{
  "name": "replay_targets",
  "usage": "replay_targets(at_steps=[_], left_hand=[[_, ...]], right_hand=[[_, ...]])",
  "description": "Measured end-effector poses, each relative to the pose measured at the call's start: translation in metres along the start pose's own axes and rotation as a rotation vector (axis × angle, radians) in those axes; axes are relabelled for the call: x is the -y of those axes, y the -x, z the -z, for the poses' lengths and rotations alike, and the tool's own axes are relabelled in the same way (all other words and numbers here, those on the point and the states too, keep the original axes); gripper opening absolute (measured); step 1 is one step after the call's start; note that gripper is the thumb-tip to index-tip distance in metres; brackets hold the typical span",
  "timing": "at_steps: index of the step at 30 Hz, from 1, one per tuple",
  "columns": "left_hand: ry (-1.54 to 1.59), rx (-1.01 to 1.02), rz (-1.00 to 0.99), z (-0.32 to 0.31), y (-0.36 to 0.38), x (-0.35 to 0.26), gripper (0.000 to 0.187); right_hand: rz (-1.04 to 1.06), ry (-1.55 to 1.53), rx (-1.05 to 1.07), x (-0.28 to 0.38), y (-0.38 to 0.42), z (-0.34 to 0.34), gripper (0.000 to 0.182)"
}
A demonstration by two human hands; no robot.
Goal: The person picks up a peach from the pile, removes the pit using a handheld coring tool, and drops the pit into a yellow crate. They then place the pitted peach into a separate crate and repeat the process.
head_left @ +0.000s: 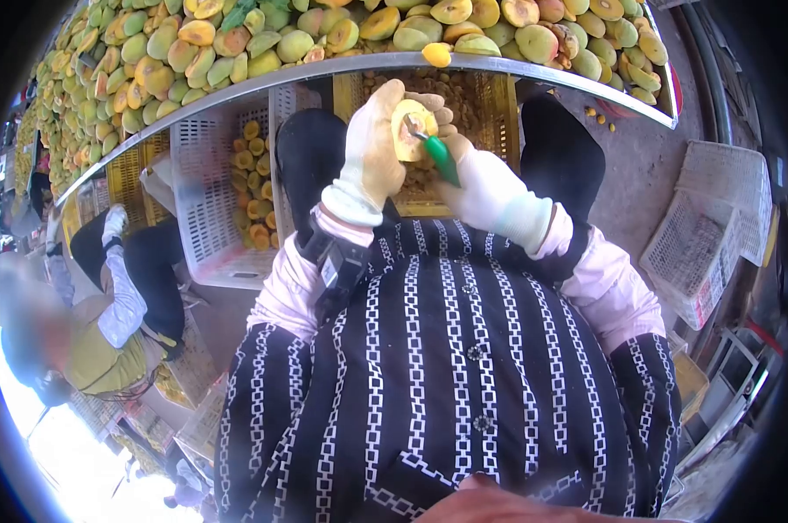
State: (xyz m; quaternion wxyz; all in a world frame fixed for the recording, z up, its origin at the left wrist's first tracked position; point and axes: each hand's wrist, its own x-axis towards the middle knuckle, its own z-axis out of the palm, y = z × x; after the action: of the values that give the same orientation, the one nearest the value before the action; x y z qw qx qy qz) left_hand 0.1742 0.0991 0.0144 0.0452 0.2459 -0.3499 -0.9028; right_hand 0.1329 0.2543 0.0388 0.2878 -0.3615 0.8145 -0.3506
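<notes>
In my left hand (369,148), which wears a pale work glove, a halved peach (402,150) is held with its yellow cut face up. My right hand (496,196), gloved too, grips the green handle of a pitting tool (442,160). The tool's metal tip rests at the stone hollow in the middle of the cut face. Both hands are over a yellow crate (503,122) between my knees, with small brown pieces lying in it.
Ahead, a metal-rimmed table (324,68) is heaped with peaches, many halved. A white crate (211,196) with peach halves stands by my left knee. White crates (692,257) sit on the right. A co-worker with a gloved hand (115,222) sits at the left.
</notes>
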Motion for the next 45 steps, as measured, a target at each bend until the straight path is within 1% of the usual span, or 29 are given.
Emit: replay_targets(at_steps=[1,2,4,5,6,8,10,12,16,18,19,21,22,24,25,28,29,30,32,33,35,36,38,39,40,41,43,44,45], left_hand=[[-0.080,0.003,0.006,0.003,-0.001,-0.001,0.044],[-0.078,0.000,0.005,0.006,0.000,-0.002,0.044],[0.049,0.069,-0.025,0.004,0.002,-0.004,0.044],[0.067,0.044,-0.099,0.003,0.001,-0.002,0.042],[0.070,0.043,-0.102,0.002,0.001,0.001,0.042],[-0.030,-0.018,-0.264,0.001,0.002,0.006,0.039],[0.000,-0.006,-0.217,0.006,0.001,0.003,0.036],[0.169,0.008,-0.063,0.008,0.002,0.003,0.036],[0.115,-0.077,-0.109,-0.001,0.009,0.005,0.038],[0.082,-0.065,-0.164,0.000,0.008,0.003,0.039],[0.043,-0.047,-0.220,0.000,0.007,0.002,0.041],[-0.003,-0.008,-0.212,0.003,0.005,-0.007,0.042],[-0.054,0.034,-0.209,0.006,0.004,-0.012,0.044],[-0.079,0.050,-0.184,0.009,0.004,-0.019,0.045],[-0.090,0.073,-0.180,0.010,0.004,-0.021,0.045],[-0.071,0.097,-0.188,0.016,-0.003,-0.019,0.044],[-0.088,0.092,-0.212,0.016,-0.005,-0.019,0.044],[-0.105,0.086,-0.233,0.017,-0.006,-0.019,0.043],[-0.123,0.083,-0.179,0.021,-0.006,-0.022,0.043],[-0.139,0.098,-0.141,0.024,-0.006,-0.023,0.043],[-0.185,0.110,-0.107,0.026,-0.003,-0.025,0.044],[-0.186,0.108,-0.101,0.025,-0.003,-0.026,0.044],[-0.341,0.046,-0.182,0.022,-0.004,-0.025,0.044],[-0.298,0.010,-0.145,0.024,-0.010,-0.022,0.044],[-0.299,0.008,-0.144,0.027,-0.012,-0.022,0.044],[-0.267,0.068,-0.113,0.032,-0.013,-0.023,0.044],[-0.239,0.127,-0.078,0.032,-0.012,-0.024,0.044],[-0.126,0.159,-0.122,0.030,-0.011,-0.023,0.043],[-0.013,0.193,-0.167,0.025,-0.011,-0.023,0.043]], right_hand=[[-0.056,-0.059,0.091,-0.001,-0.003,0.005,0.044],[-0.055,-0.058,0.094,-0.003,-0.007,0.007,0.044],[-0.061,-0.062,0.144,-0.010,-0.014,0.012,0.043],[-0.009,0.019,0.092,-0.015,-0.019,0.010,0.041],[-0.007,0.021,0.095,-0.013,-0.019,0.011,0.041],[-0.034,0.326,0.002,-0.004,-0.023,0.010,0.038],[0.012,0.391,-0.039,-0.003,-0.020,0.008,0.034],[0.051,0.503,-0.003,-0.003,-0.020,0.011,0.037],[0.053,0.546,0.040,0.006,-0.017,0.010,0.030],[0.051,0.358,0.007,0.017,-0.014,0.009,0.029],[0.050,0.359,0.015,0.015,-0.016,0.006,0.029],[0.130,0.035,0.006,0.011,-0.021,-0.001,0.027],[0.131,0.036,0.014,0.019,-0.024,0.007,0.027],[-0.329,-0.481,0.455,0.039,-0.031,0.029,0.026],[-0.333,-0.548,0.460,0.039,-0.032,0.029,0.025],[-0.293,-0.471,0.391,0.037,-0.035,0.021,0.023],[0.085,-0.058,0.051,0.007,-0.038,-0.007,0.025],[0.077,-0.060,0.053,0.010,-0.038,-0.007,0.025],[-0.124,0.020,0.214,0.025,-0.040,0.003,0.029],[-0.126,0.015,0.220,0.034,-0.042,0.012,0.029],[-0.431,-0.462,0.622,0.046,-0.042,0.029,0.029],[-0.434,-0.468,0.623,0.039,-0.042,0.020,0.029],[-0.042,0.085,0.184,0.022,-0.041,-0.002,0.025],[-0.044,0.084,0.184,0.023,-0.041,0.000,0.025],[-0.186,-0.106,0.294,0.025,-0.043,0.004,0.025],[-0.328,-0.298,0.403,0.028,-0.044,0.008,0.025],[-0.325,-0.380,0.459,0.029,-0.048,0.020,0.027],[-0.319,-0.457,0.510,0.028,-0.049,0.024,0.028],[-0.295,-0.413,0.478,0.027,-0.049,0.025,0.028]])
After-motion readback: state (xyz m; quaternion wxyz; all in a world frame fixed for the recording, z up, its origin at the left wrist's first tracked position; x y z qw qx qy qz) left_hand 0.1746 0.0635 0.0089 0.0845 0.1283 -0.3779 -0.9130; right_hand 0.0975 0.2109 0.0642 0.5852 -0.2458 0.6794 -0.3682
